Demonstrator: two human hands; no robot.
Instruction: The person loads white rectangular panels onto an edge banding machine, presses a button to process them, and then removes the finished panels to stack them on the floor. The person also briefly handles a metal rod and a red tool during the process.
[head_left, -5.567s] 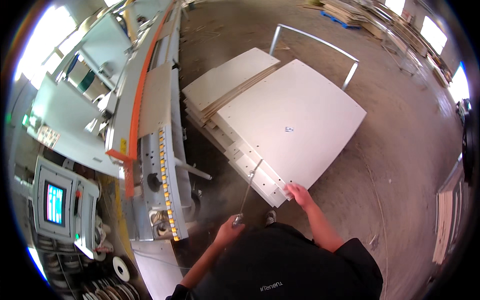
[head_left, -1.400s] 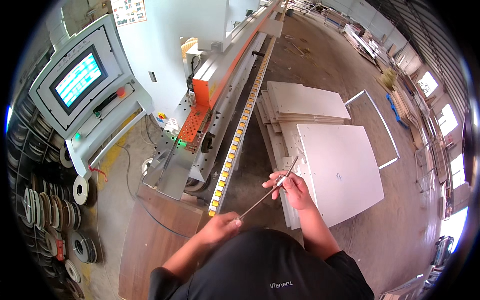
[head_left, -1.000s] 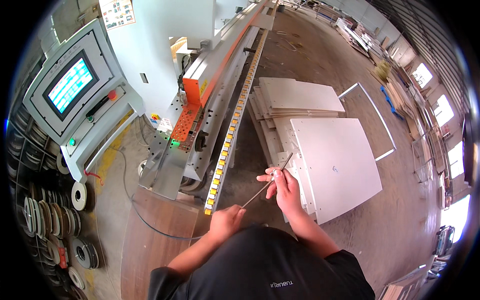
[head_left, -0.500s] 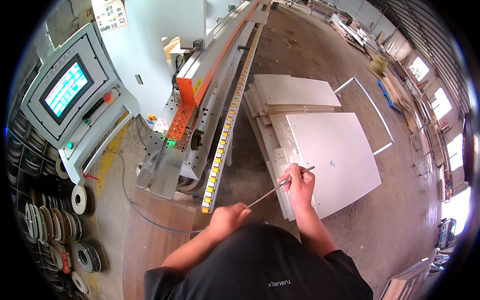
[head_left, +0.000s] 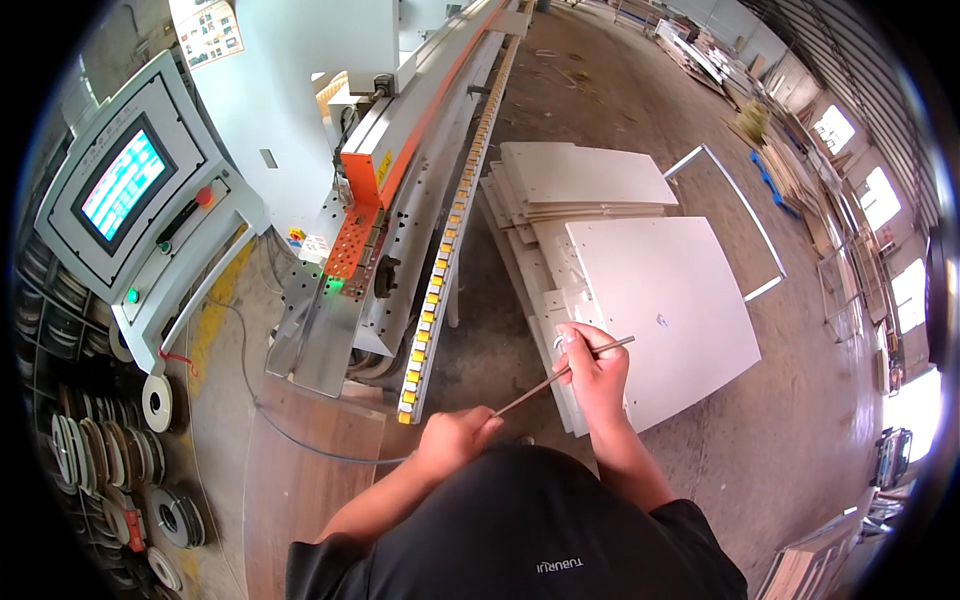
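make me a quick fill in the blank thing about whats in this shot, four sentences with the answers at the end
The left hand grips the thin rod, while the ____ hand holds it nearer its visible tip.
The blocks along the narrow rail are white and ____.
In the picture, the lit screen is to the ____ of the stacked panels.
The perforated plate is coloured ____.

Missing words: right; yellow; left; orange.
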